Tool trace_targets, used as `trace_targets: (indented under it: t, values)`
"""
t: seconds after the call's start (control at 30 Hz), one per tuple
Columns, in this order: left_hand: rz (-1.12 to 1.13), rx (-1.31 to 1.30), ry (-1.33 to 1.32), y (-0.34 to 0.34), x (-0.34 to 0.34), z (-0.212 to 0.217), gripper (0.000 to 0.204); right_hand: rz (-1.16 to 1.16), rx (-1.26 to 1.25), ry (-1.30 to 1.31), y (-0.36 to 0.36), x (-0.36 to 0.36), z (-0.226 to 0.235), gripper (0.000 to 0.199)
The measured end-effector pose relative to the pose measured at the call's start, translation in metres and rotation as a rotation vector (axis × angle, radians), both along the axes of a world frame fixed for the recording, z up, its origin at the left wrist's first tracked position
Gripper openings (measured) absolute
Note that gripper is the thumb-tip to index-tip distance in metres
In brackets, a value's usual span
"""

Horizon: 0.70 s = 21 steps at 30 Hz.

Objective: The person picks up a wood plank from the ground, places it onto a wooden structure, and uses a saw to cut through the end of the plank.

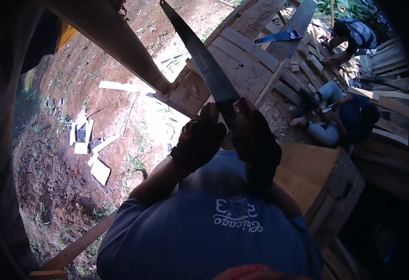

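A: While both gloved hands are closing around the handsaw (209, 70) at its handle end, the blade is rising up and away, teeth facing left, across the slanted timber beam (120, 42).

B: Noted. Left hand (199, 140) is wrapping the near side of the grip; right hand (256, 144) is clamping the far side. Both are gripping firmly, none spread.

A: Risk, as I am judging it: the blade is running close beside the beam and over the plank platform (241, 65). If the stroke is twisting, the teeth may be binding and the saw jumping toward the gloves.

B: Also, two people (344, 116) are sitting among planks beyond, well apart. Offcuts could be dropping on the sloped dirt ground (134, 126).
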<state>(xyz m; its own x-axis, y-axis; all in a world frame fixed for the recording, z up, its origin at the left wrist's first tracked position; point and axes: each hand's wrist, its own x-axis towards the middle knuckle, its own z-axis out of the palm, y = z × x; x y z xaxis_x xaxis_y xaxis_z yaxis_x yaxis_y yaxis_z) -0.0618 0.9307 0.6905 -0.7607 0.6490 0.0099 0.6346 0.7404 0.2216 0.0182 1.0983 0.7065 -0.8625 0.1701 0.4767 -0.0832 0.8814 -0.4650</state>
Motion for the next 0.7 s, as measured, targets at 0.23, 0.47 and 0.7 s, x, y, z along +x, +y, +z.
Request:
trace_targets:
  t: [0.23, 0.47, 0.7]
  values:
    - [0.194, -0.066, 0.099, -0.004, 0.040, -0.039, 0.038, 0.395, 0.369, -0.228, 0.007, 0.030, 0.018, 0.056]
    - [0.144, -0.086, 1.196, -0.012, 0.046, -0.083, 0.053, 0.517, 0.474, -0.358, 0.015, 0.031, 0.040, 0.055]
    - [0.177, 0.033, -0.144, 0.016, 0.021, -0.009, 0.060, 0.152, -0.261, -0.221, 0.011, 0.025, 0.042, 0.055]
